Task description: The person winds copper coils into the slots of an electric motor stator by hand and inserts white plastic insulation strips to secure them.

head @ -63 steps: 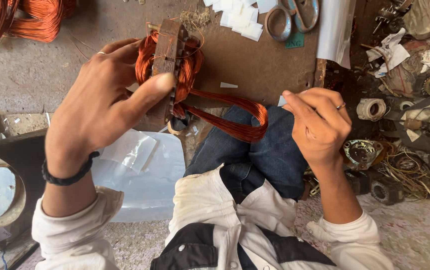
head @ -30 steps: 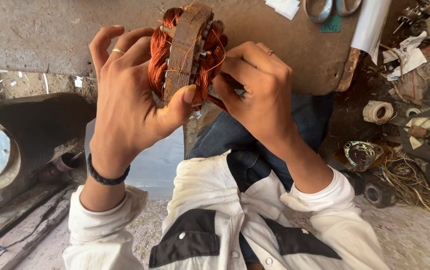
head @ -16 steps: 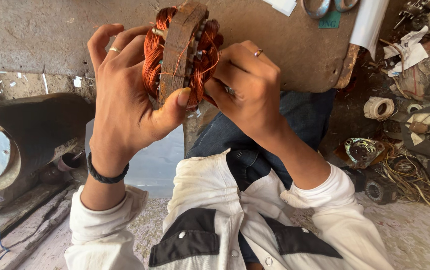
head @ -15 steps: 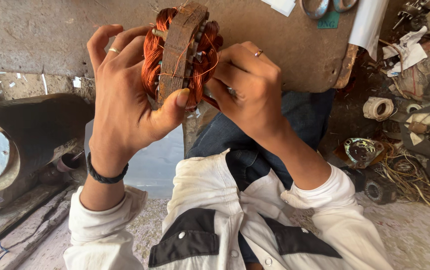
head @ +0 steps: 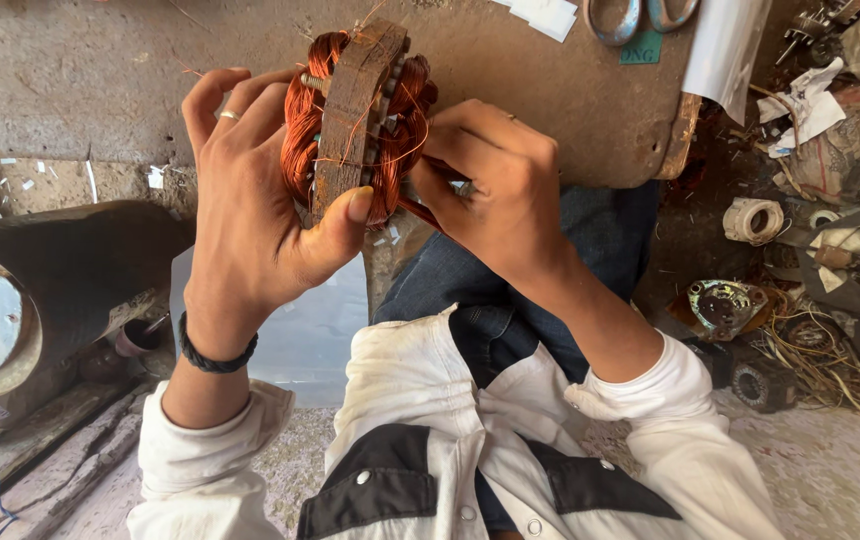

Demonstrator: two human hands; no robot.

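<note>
My left hand [head: 255,210] grips a rusty motor stator [head: 355,110] wound with copper wire, thumb pressed on its near edge, and holds it upright above a worn wooden board [head: 550,90]. My right hand [head: 495,190] is closed against the stator's right side, its fingers pinching the copper winding [head: 405,140] there. What the fingertips hold is partly hidden. A ring sits on a left finger and a black band on the left wrist.
Scissors [head: 640,15] and white paper pieces [head: 550,15] lie at the board's far edge. A dark metal pipe [head: 40,290] lies at left. Motor parts, a tape roll [head: 753,220] and tangled wire [head: 830,350] litter the ground at right.
Two seconds ago my right hand was apart, pulling a long copper loop; it has since come in against the stator, where the loop is now tucked. The stator stays held upright.
</note>
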